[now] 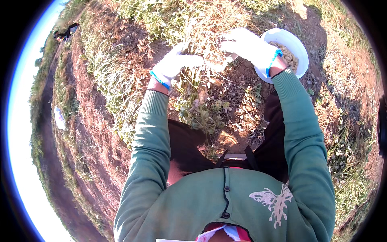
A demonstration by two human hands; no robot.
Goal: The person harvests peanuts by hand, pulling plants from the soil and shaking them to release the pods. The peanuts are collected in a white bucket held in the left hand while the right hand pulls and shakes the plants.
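My left hand (176,63), in a white glove with a blue cuff, grips the stems of a dried peanut plant (193,80). Across from it, my right hand (252,47) wears a matching glove, its fingertips at the plant's roots. Glare washes out these fingers, so their grip is unclear. A few peanut pods (229,58) show just below the right fingers. Under my right wrist stands a white plastic basin (303,57), partly covered by the forearm. Loose peanuts (284,53) lie inside it.
Uprooted plants (142,18) lie heaped beyond my hands and along the left. Bare soil and dry leaves (242,99) cover the ground between my legs. Far off at upper left, a person (66,31) is low to the ground. A white sack-like object (59,118) lies at left.
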